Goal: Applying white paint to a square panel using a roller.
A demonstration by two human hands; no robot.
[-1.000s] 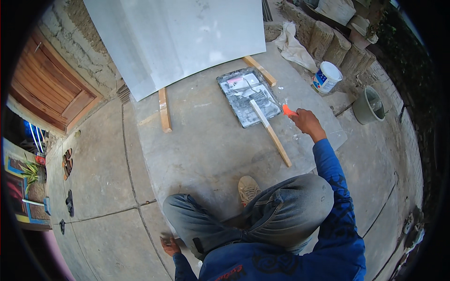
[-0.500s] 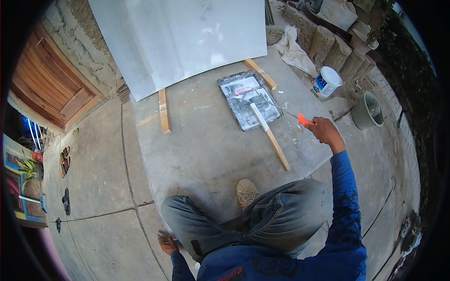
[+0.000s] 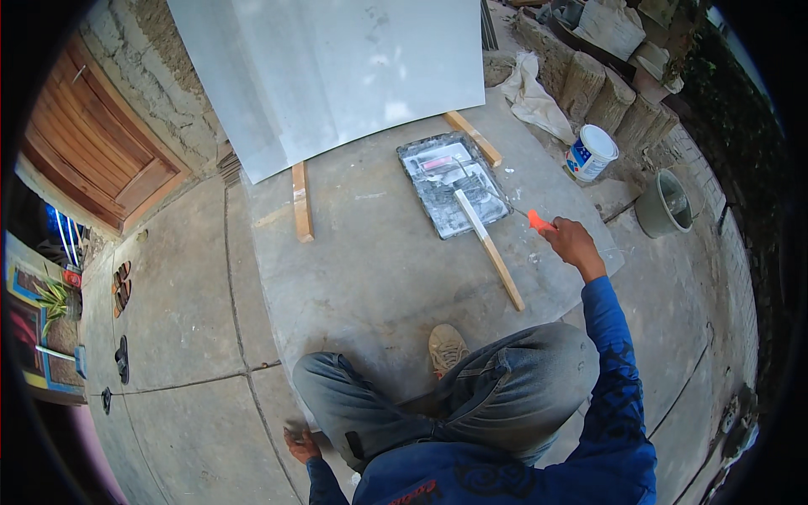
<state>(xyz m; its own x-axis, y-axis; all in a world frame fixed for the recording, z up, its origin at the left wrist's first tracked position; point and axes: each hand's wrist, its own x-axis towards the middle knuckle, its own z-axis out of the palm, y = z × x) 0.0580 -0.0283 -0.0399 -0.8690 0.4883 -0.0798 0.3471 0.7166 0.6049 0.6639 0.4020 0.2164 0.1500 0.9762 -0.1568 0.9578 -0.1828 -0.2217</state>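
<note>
Paint roller (image 3: 539, 222), handle end hidden in right grip (image 3: 575, 244), head (image 3: 438, 162) indistinct

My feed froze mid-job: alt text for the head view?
The right hand grips an orange-handled paint roller, its pink end over a paint-smeared tray. A wooden stick overlaps the tray's near edge; beyond is a large pale sheet. The left hand is by the left leg.

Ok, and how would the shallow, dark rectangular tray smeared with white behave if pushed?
The tray would probably slide rather than tip, since it is broad and low. Its white-smeared surface could be slippery if wet. The narrow, pale wooden strip lying over its near edge might shift with it.
</note>
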